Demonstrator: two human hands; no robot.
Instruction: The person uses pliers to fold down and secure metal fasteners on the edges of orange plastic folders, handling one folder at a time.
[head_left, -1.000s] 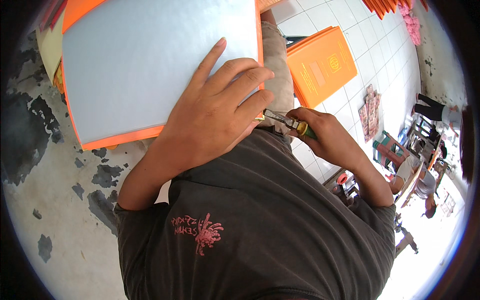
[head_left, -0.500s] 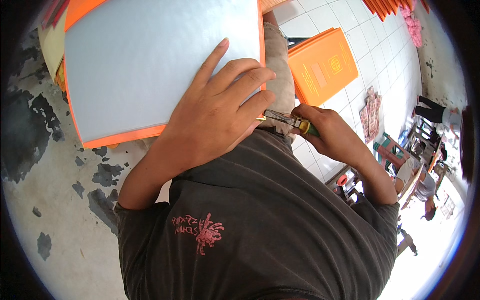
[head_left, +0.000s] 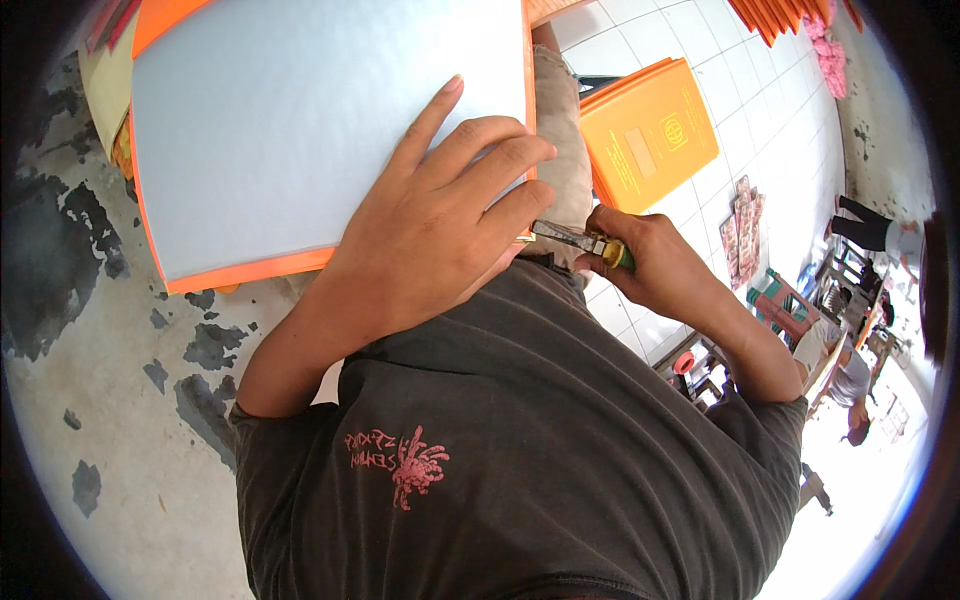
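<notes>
A large book cover (head_left: 320, 120), pale grey inside with orange edges, lies across my lap. My left hand (head_left: 435, 205) holds its near right corner, the little finger spread over the grey face and other fingers bent at the right edge. The thumb is mostly hidden. A small gold-coloured metal corner piece (head_left: 526, 238) shows at that corner. My right hand (head_left: 655, 260) is closed round pliers (head_left: 572, 236) with green and yellow handles. The jaws touch or nearly touch the corner; whether they grip it cannot be made out.
Stacked orange covers (head_left: 650, 135) with gold print lie to the right on white floor tiles (head_left: 745, 90). More orange covers (head_left: 775, 18) are at the upper right, near a pink bundle (head_left: 827, 60). Patterned packets (head_left: 743, 230) lie farther right. Another person (head_left: 845, 375) sits beyond them.
The book cover and both my hands have shifted very slightly to the right. My right hand's grip on the pliers has changed a little, covering more of the handles; the jaws stay at the corner.
</notes>
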